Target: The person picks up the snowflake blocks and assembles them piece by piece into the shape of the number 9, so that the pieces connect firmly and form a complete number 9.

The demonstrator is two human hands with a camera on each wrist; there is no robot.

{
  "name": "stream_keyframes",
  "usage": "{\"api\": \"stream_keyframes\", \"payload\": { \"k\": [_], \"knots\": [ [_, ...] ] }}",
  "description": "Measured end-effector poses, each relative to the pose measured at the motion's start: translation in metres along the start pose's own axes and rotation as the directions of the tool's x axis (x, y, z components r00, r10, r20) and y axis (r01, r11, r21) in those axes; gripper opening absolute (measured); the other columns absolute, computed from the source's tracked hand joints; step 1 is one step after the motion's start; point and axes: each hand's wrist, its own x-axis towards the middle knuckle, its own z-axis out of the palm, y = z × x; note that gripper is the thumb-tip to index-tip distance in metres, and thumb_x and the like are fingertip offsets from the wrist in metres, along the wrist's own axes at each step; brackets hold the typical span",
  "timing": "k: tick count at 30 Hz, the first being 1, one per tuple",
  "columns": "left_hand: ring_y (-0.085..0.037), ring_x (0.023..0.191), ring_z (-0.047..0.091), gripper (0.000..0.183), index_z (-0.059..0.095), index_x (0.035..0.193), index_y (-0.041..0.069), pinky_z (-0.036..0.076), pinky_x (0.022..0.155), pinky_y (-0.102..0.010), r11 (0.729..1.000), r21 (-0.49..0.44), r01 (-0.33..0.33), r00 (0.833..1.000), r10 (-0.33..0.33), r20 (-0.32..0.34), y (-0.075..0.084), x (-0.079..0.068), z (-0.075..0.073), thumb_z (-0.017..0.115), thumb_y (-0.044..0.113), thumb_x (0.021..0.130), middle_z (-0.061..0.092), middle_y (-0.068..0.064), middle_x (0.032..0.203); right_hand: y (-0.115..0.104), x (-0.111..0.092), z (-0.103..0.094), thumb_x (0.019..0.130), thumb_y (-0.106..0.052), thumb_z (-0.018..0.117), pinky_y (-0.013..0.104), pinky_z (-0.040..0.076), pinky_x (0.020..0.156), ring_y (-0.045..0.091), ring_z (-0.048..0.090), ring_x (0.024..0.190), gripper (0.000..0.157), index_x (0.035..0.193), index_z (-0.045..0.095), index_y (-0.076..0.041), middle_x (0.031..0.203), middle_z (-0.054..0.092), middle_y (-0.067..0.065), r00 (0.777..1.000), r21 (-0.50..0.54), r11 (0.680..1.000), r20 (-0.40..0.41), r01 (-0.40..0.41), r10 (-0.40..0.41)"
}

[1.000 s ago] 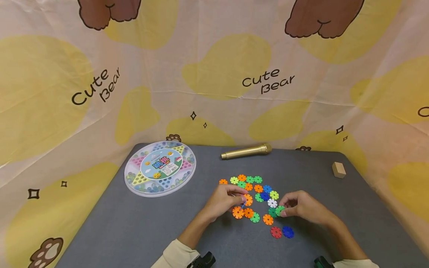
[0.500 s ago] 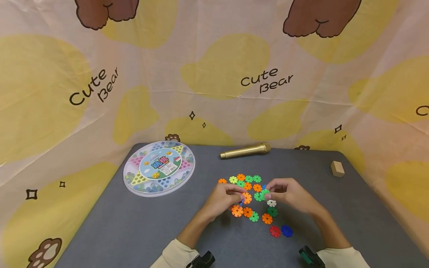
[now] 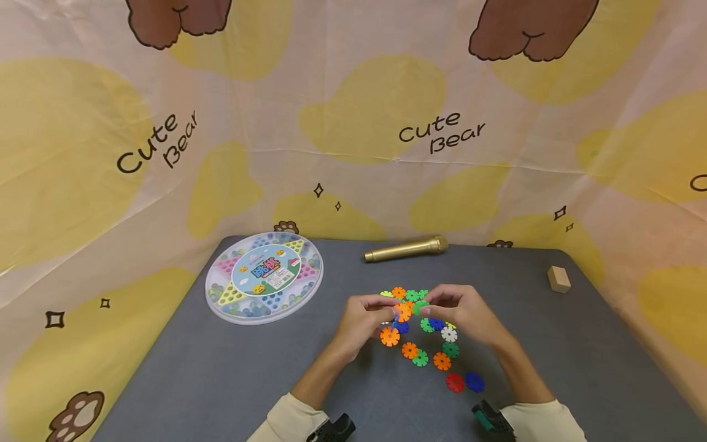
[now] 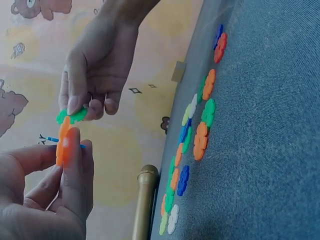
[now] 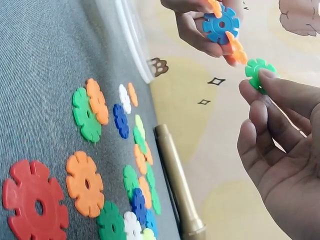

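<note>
Thumb and fingertips of the right hand (image 3: 466, 312) pinch a green notched disc (image 5: 254, 75) above the grey table (image 3: 221, 380), right by an orange edge of a joined orange-and-blue piece (image 5: 214, 31). The left hand (image 3: 358, 322) grips that piece between thumb and fingers. Loose discs (image 5: 30, 180) lie below, near a gold microphone (image 3: 405, 250).
</note>
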Motion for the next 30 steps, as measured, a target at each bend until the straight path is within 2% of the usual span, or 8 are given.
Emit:
{"api": "stream_keyframes", "payload": {
  "k": [3, 8, 12, 15, 19, 22, 30],
  "knots": [
    [-0.013, 0.078, 0.070, 0.023, 0.082, 0.110, 0.003, 0.056, 0.057, -0.028, 1.000, -0.018, 0.008, 1.000, -0.008, 0.001, 0.000, 0.000, 0.000, 0.076, 0.014, 0.091, 0.080, -0.005, 0.095, 0.001, 0.001, 0.003, 0.097, -0.010, 0.077, 0.038, 0.062, 0.073, 0.023, 0.071, 0.077, 0.007, 0.104, 0.078, -0.006, 0.093, 0.075, 0.009, 1.000, 0.008, 1.000, -0.002, 0.008, -0.008],
    [-0.015, 0.077, 0.069, 0.023, 0.082, 0.110, 0.002, 0.057, 0.058, -0.027, 0.999, -0.045, 0.016, 1.000, -0.016, -0.001, 0.000, 0.000, 0.000, 0.078, 0.015, 0.091, 0.079, -0.005, 0.094, 0.002, 0.001, 0.005, 0.097, -0.011, 0.077, 0.041, 0.063, 0.073, 0.026, 0.071, 0.079, 0.011, 0.105, 0.078, -0.002, 0.095, 0.076, 0.012, 1.000, 0.007, 1.000, -0.014, 0.003, -0.003],
    [-0.015, 0.079, 0.070, 0.023, 0.082, 0.110, 0.002, 0.056, 0.057, -0.026, 0.999, -0.044, 0.011, 1.000, -0.011, 0.011, 0.000, 0.000, 0.000, 0.076, 0.013, 0.091, 0.079, -0.005, 0.094, 0.005, 0.001, 0.007, 0.097, -0.010, 0.077, 0.039, 0.061, 0.069, 0.024, 0.067, 0.074, 0.007, 0.103, 0.080, -0.006, 0.094, 0.075, 0.019, 1.000, -0.011, 1.000, -0.015, 0.023, -0.023],
    [-0.013, 0.078, 0.070, 0.023, 0.082, 0.110, 0.001, 0.054, 0.055, -0.024, 0.999, -0.045, 0.003, 1.000, -0.002, 0.020, 0.001, -0.001, 0.000, 0.075, 0.012, 0.091, 0.079, -0.005, 0.093, 0.007, 0.001, 0.008, 0.097, -0.010, 0.077, 0.038, 0.060, 0.066, 0.029, 0.065, 0.073, 0.006, 0.102, 0.081, -0.010, 0.094, 0.074, 0.022, 0.999, -0.022, 0.999, -0.020, 0.040, -0.040],
    [-0.010, 0.075, 0.067, 0.021, 0.082, 0.109, 0.000, 0.051, 0.052, -0.024, 0.999, -0.041, -0.017, 0.999, 0.018, 0.028, 0.001, -0.001, 0.000, 0.076, 0.010, 0.091, 0.078, -0.006, 0.091, 0.007, 0.001, 0.010, 0.095, -0.010, 0.079, 0.038, 0.059, 0.065, 0.036, 0.064, 0.074, 0.006, 0.100, 0.083, -0.012, 0.092, 0.076, 0.016, 0.998, -0.035, 0.999, -0.045, 0.040, -0.042],
    [-0.010, 0.074, 0.068, 0.020, 0.082, 0.108, -0.001, 0.050, 0.051, -0.023, 0.999, -0.044, -0.029, 0.999, 0.030, 0.037, 0.001, -0.002, 0.000, 0.077, 0.009, 0.091, 0.079, -0.007, 0.090, 0.007, 0.001, 0.012, 0.094, -0.008, 0.080, 0.037, 0.059, 0.062, 0.037, 0.063, 0.071, 0.006, 0.098, 0.084, -0.011, 0.089, 0.076, 0.010, 0.997, -0.039, 0.998, -0.061, 0.040, -0.042],
    [-0.012, 0.077, 0.074, 0.019, 0.083, 0.107, -0.001, 0.052, 0.051, -0.022, 0.999, -0.033, -0.017, 0.999, 0.018, 0.040, -0.001, -0.001, 0.001, 0.078, 0.009, 0.091, 0.080, -0.011, 0.091, 0.010, 0.002, 0.015, 0.092, -0.007, 0.082, 0.037, 0.059, 0.061, 0.039, 0.063, 0.070, 0.005, 0.096, 0.085, -0.009, 0.088, 0.076, 0.007, 0.997, -0.029, 0.999, -0.075, 0.034, -0.036]
  ]
}}
